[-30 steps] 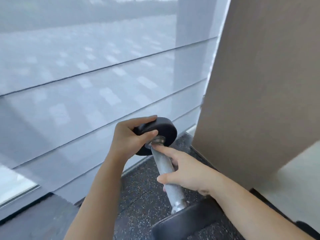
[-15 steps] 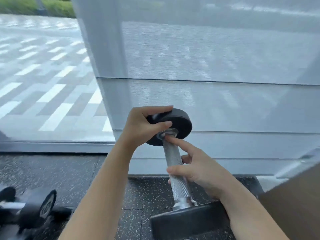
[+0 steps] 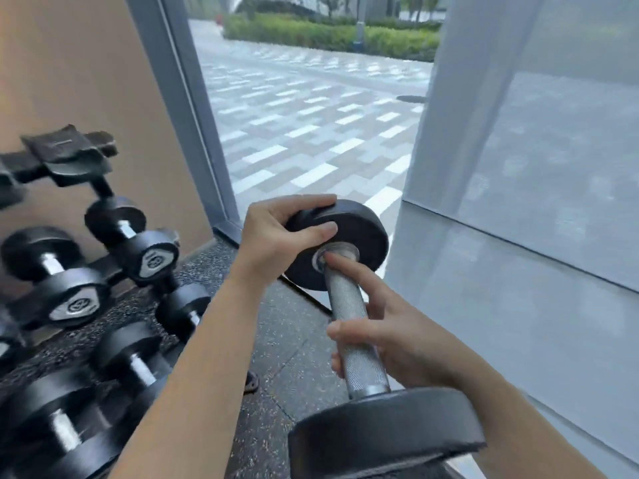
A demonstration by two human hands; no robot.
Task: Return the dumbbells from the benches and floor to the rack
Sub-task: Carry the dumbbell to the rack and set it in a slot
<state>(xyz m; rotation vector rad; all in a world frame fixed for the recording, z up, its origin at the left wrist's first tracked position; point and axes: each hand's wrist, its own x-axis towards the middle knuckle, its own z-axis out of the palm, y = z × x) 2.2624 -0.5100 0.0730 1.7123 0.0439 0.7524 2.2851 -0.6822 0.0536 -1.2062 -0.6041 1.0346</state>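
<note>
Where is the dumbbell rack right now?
In the head view the rack stands at the left edge, beside the tan wall, left of the dumbbell that the left hand and right hand hold.

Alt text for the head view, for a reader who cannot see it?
A person holds a black dumbbell in both hands, the left hand gripping its far head and the right hand curled round the knurled handle. To the left stands a dumbbell rack holding several racked dumbbells, with a speckled rubber floor below and a window onto paving ahead.
</note>
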